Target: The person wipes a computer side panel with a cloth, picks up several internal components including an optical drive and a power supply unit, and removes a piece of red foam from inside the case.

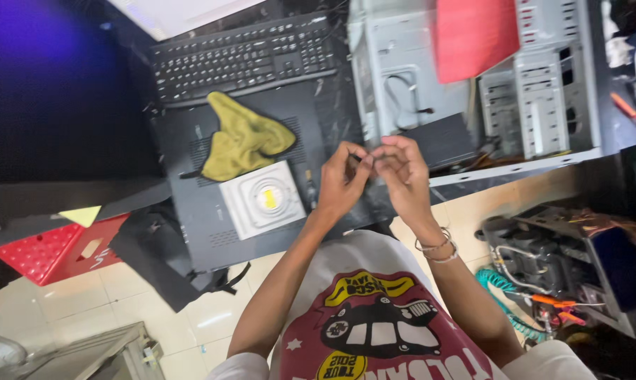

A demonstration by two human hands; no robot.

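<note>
Both hands meet above the dark surface (332,105), near the middle of the scene. The left hand (342,179) and the right hand (401,172) each have fingers pressed together, pinching a small dark part (366,160) between them; what it is, I cannot tell. Left of the hands lies a flat black case (191,211) carrying a yellow cloth (244,141) and a white optical drive (263,199). A black keyboard (240,60) sits farther off. To the right stands an open grey computer chassis (536,91) with a red cloth (473,35) on it
</note>
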